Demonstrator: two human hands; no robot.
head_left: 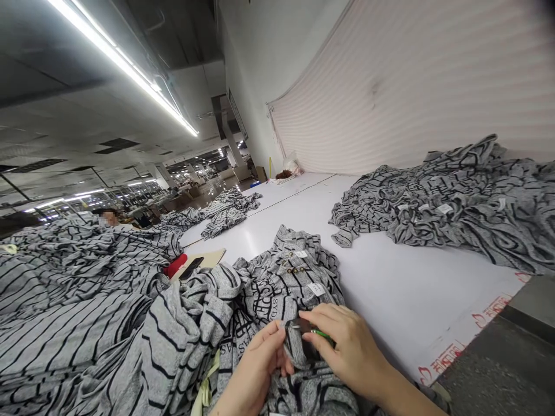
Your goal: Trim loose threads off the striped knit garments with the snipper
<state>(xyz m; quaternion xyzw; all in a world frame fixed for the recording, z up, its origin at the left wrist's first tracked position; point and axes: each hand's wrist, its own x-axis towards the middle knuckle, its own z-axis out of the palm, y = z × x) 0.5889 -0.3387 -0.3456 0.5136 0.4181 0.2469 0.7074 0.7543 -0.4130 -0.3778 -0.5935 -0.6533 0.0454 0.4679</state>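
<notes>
My left hand [265, 361] pinches a folded edge of a grey garment with black stripes [296, 346]. On the other side of that fold, my right hand [342, 341] is closed round a small tool [319, 333] with a green part; its dark, blurred front end meets the cloth. Just beyond my hands the garment shows white labels [316, 288], black lettering and several small round metal-coloured buttons [295, 270]. The tool's tip is too blurred to make out.
Striped garments are heaped at the left [69, 306] and back right [455, 202] of the white table [390, 294]. A phone [191, 268] lies on cream card beside something red [175, 265]. Far left, a person's head [108, 217] shows behind the heap.
</notes>
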